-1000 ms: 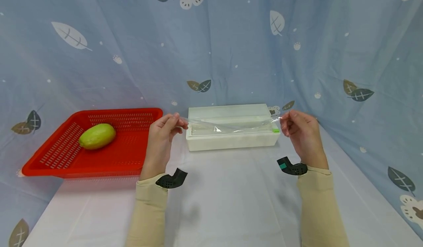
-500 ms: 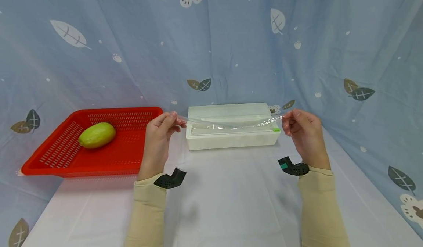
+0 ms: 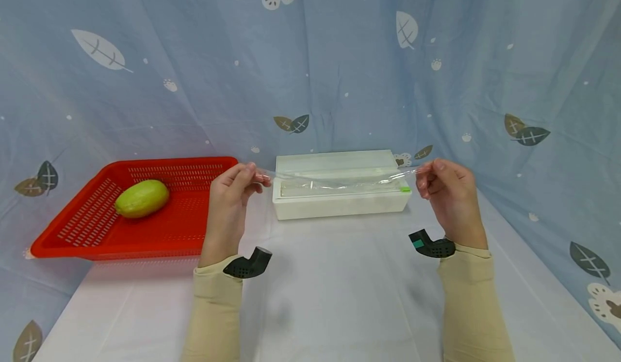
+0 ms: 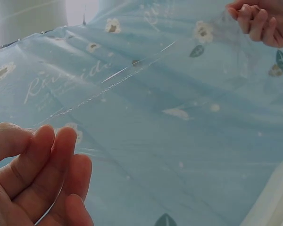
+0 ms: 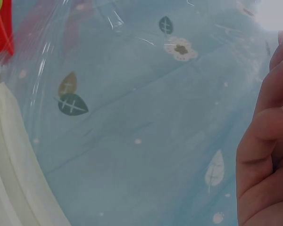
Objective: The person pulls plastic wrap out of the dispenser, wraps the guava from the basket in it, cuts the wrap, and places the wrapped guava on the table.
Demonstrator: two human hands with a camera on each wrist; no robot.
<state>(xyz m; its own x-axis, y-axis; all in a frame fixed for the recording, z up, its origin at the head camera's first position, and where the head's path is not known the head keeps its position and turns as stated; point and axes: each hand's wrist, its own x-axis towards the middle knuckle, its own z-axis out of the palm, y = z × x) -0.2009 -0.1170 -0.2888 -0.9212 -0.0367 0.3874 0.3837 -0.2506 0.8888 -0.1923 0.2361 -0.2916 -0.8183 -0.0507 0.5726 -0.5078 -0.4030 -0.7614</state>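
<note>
A thin sheet of clear plastic wrap (image 3: 335,183) stretches between the two hands, sagging a little in the middle, in front of and over the white wrap box. My left hand (image 3: 228,206) pinches one corner between thumb and fingers. The other corner is pinched by my right hand (image 3: 451,200). The white wrap box (image 3: 339,207) stands behind with its lid raised, a green tab (image 3: 405,189) at its right end. In the left wrist view the wrap edge runs as a bright line from the left fingertips toward the right hand (image 4: 264,21).
To the left is a red plastic basket (image 3: 194,227) with a yellow-green oval fruit (image 3: 143,199) in it. A white cloth (image 3: 339,297) covers the table. A blue leaf-patterned curtain (image 3: 349,71) hangs directly behind the box.
The hands have drawn slightly farther apart, the left going left and the right going right, with the wrap still pinched between them. Box, basket and fruit stay where they were.
</note>
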